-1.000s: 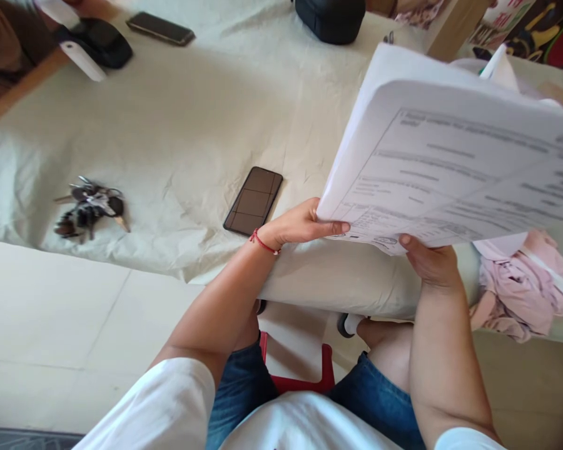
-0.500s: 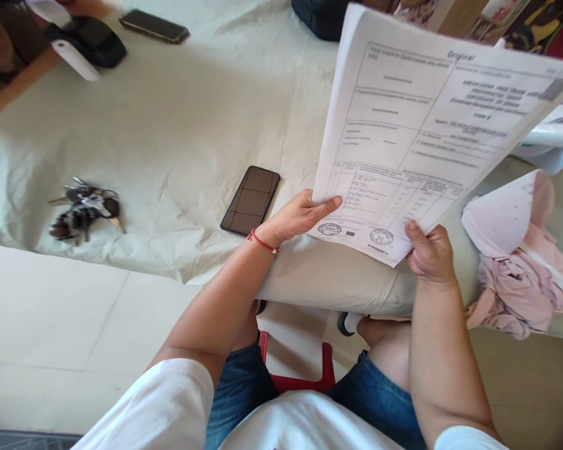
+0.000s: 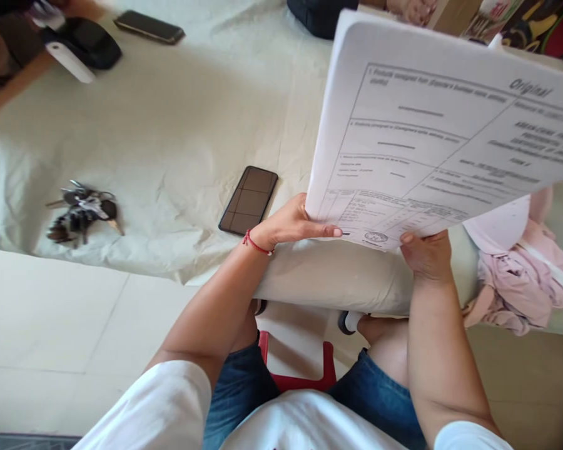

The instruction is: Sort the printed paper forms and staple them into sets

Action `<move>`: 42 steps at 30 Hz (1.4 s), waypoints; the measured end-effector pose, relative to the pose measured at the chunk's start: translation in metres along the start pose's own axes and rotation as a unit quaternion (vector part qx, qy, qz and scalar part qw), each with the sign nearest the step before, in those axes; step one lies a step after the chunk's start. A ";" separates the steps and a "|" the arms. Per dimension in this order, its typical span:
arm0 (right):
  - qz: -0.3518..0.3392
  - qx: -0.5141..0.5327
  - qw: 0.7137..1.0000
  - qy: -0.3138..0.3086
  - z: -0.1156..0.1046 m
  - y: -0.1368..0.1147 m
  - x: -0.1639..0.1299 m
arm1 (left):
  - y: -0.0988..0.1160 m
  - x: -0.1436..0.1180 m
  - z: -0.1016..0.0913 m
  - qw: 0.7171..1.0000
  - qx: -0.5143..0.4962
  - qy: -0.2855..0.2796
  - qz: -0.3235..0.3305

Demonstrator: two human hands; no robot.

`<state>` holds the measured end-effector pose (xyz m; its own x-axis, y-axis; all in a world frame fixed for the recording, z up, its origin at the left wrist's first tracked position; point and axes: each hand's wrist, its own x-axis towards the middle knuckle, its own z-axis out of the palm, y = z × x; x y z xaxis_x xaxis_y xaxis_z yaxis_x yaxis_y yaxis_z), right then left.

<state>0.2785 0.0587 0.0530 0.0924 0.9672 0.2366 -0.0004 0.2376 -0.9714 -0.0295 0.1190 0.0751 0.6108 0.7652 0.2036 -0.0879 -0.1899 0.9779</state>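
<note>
Both hands hold a stack of printed papers (image 3: 403, 137), tilted up above the near edge of the table. The top sheet is a ruled form headed "Original", with a round stamp near its lower edge. My left hand (image 3: 298, 224), with a red bracelet (image 3: 258, 244) at the wrist, grips the lower left corner, thumb on top. My right hand (image 3: 426, 250) pinches the bottom edge further right, its fingers hidden beneath the sheets. A dark smartphone (image 3: 248, 200) lies on the cloth just left of my left hand.
A pale cloth (image 3: 178, 137) covers the table. On it are a bunch of keys (image 3: 84, 212), a second phone (image 3: 149, 27), a black-and-white device (image 3: 89, 44), a black object (image 3: 316, 15) and pink fabric (image 3: 520, 281). A red stool (image 3: 304, 381) shows below.
The papers have tipped up and come closer to the camera, so the top sheet looks larger and its lower edge foreshortened. Both hands keep their grip. Things on the table stay put.
</note>
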 end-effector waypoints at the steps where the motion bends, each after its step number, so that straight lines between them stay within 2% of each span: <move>1: 0.009 -0.001 1.000 -0.010 0.002 0.001 0.000 | -0.001 0.001 0.000 1.000 -0.001 -0.009 -0.004; 4: 0.021 -0.006 1.000 -0.007 0.008 0.001 0.000 | -0.005 0.002 0.002 1.000 -0.006 0.001 -0.024; 9: -0.012 -0.055 0.996 0.064 0.017 -0.006 0.001 | -0.001 0.004 0.007 0.996 -0.031 0.073 -0.041; 13: -0.005 -0.106 0.992 0.071 0.018 -0.012 0.000 | 0.001 0.005 0.010 0.987 -0.109 0.096 -0.074; 16: 0.058 -0.078 0.994 0.059 0.014 -0.015 0.001 | -0.004 0.007 0.010 0.978 -0.146 0.124 -0.085; 20: 0.186 -0.034 0.981 0.032 0.006 -0.016 0.001 | -0.017 0.013 0.009 0.964 -0.134 0.216 -0.082; 24: 0.224 -0.024 0.974 0.017 0.005 -0.016 -0.004 | -0.028 0.019 0.012 0.947 -0.127 0.280 -0.093; 31: 0.213 -0.010 0.977 -0.014 0.007 -0.018 -0.011 | -0.032 0.024 0.025 0.945 -0.140 0.279 -0.098; 36: 0.177 -0.020 0.984 0.024 0.003 -0.014 -0.008 | -0.026 0.024 0.032 0.945 -0.156 0.274 -0.088; 42: 0.128 -0.053 0.990 0.036 0.002 -0.014 -0.008 | -0.018 0.021 0.041 0.951 -0.138 0.267 -0.068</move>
<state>0.2753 0.0483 0.0648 0.1731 0.9848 -0.0157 0.0703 -0.0283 -0.9971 0.0172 0.1133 0.0600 0.1508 0.9886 -0.0023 -0.2848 0.0457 0.9575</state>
